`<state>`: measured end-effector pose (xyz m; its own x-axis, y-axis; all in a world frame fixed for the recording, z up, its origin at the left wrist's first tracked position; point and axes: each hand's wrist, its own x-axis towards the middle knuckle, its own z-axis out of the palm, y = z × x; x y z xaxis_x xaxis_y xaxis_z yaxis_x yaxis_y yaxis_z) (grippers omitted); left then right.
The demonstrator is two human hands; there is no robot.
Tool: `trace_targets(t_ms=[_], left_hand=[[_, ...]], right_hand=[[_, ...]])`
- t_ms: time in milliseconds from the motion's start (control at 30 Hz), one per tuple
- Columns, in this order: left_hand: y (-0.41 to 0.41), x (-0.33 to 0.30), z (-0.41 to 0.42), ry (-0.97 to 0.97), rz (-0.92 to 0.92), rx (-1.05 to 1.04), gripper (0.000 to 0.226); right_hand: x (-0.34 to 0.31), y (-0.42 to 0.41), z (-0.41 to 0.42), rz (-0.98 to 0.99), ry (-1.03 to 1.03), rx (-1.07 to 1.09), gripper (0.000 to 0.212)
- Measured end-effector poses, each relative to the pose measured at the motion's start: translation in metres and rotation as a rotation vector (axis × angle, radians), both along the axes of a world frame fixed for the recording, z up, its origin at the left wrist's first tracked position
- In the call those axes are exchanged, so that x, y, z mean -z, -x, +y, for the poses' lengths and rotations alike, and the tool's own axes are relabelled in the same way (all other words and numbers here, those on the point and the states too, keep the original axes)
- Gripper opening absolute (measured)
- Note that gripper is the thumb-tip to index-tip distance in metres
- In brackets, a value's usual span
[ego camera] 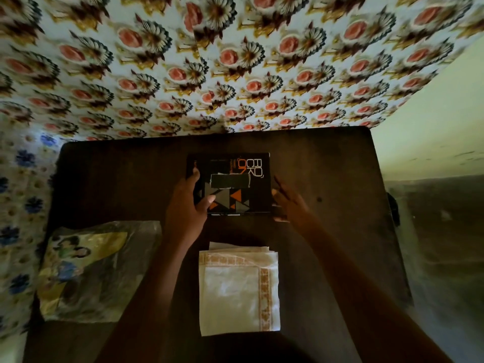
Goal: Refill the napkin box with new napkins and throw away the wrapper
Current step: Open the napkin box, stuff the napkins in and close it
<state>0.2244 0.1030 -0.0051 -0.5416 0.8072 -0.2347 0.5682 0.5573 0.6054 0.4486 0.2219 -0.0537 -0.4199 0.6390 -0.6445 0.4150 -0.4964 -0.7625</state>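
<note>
A black napkin box [246,184] with orange and grey triangles and a dark slot on top lies in the middle of the dark table. My left hand [187,205] grips its left edge, thumb on the top face. My right hand [286,203] is at the box's right edge with fingers spread; whether it touches the box is unclear. A stack of white napkins [238,292] with an orange patterned border lies near the front edge, between my forearms. The crumpled plastic wrapper [91,271], clear with yellow and blue print, lies at the front left.
The dark table [327,166] stands against a wall with rose-patterned paper [235,61]. A plain pale wall and dark floor are to the right. A blue-flowered surface [21,192] is at the left.
</note>
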Motion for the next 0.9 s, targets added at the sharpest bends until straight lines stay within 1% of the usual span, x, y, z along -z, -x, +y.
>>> trace_targets(t_ms=[67, 167, 300, 367, 433, 500, 567, 633, 700, 767, 833, 900], left_hand=[[0.002, -0.001, -0.001, -0.012, 0.002, 0.009, 0.065], [0.004, -0.005, 0.001, -0.016, -0.009, 0.006, 0.065], [0.006, -0.005, -0.001, -0.003, -0.055, -0.006, 0.066], [0.006, -0.005, -0.002, 0.008, -0.067, -0.027, 0.066], [0.004, -0.008, -0.002, -0.015, -0.086, -0.046, 0.065], [0.003, -0.009, -0.001, -0.039, -0.102, -0.058, 0.065], [0.004, -0.01, -0.001, -0.059, -0.125, -0.064, 0.066], [0.003, -0.011, -0.003, -0.068, -0.13, -0.059, 0.066], [0.002, -0.011, -0.003, -0.06, -0.128, -0.044, 0.066], [0.005, -0.011, -0.003, -0.033, -0.118, -0.025, 0.064], [0.01, -0.011, -0.005, -0.006, -0.032, -0.044, 0.055], [0.015, -0.014, -0.007, -0.08, 0.12, -0.08, 0.041]], right_hand=[[-0.003, 0.0, -0.001, -0.037, -0.13, -0.08, 0.058], [-0.014, 0.004, -0.004, -0.104, -0.417, -0.219, 0.062], [-0.016, 0.007, -0.015, -0.004, -0.603, -0.184, 0.064], [-0.015, 0.008, -0.016, -0.073, -0.656, -0.113, 0.062], [-0.013, 0.003, -0.012, -0.222, -0.653, 0.015, 0.057], [-0.009, -0.006, -0.01, -0.254, -0.623, 0.097, 0.058], [-0.008, -0.012, -0.007, -0.209, -0.543, 0.152, 0.051], [-0.012, -0.013, -0.004, -0.197, -0.516, 0.136, 0.048], [-0.018, -0.012, -0.003, -0.208, -0.542, 0.105, 0.055], [-0.025, -0.014, -0.003, -0.186, -0.573, 0.128, 0.067], [-0.037, -0.019, -0.006, -0.127, -0.593, 0.204, 0.073], [-0.05, -0.023, -0.013, 0.022, -0.535, 0.345, 0.078]])
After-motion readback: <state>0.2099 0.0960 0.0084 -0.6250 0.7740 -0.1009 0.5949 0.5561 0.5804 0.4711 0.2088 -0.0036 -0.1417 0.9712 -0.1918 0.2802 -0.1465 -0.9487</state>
